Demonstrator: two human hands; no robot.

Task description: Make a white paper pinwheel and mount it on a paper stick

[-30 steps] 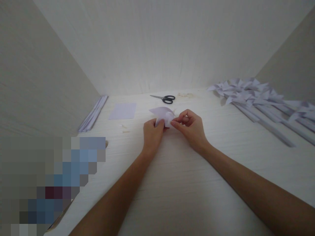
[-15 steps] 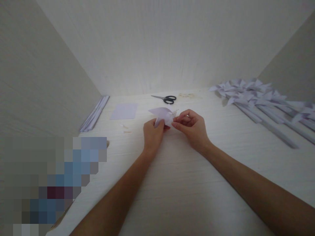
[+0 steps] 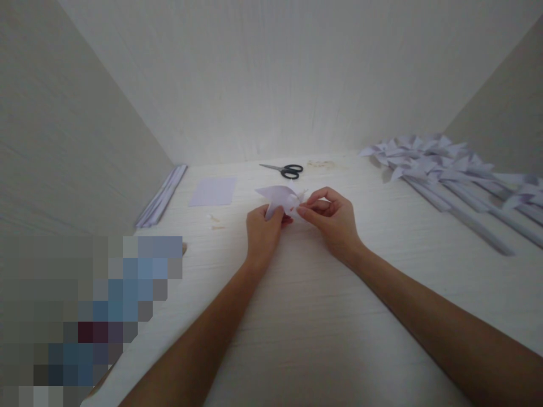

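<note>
A pale folded paper piece (image 3: 280, 198) with curled flaps is held just above the white table (image 3: 297, 316), in the middle of the view. My left hand (image 3: 262, 233) grips its lower left part, thumb on top. My right hand (image 3: 333, 221) pinches its right edge between thumb and forefinger, the other fingers curled. The fold under my fingers is hidden.
Black-handled scissors (image 3: 285, 169) lie behind the hands. A flat paper square (image 3: 212, 191) lies to the left, and a bundle of paper strips (image 3: 163, 195) rests along the left wall. Several finished paper pinwheels on sticks (image 3: 441, 169) cover the right side. A blurred patch fills the lower left.
Both hands have stayed on the paper piece and shifted only slightly. The paper's flaps have turned a little under the fingers.
</note>
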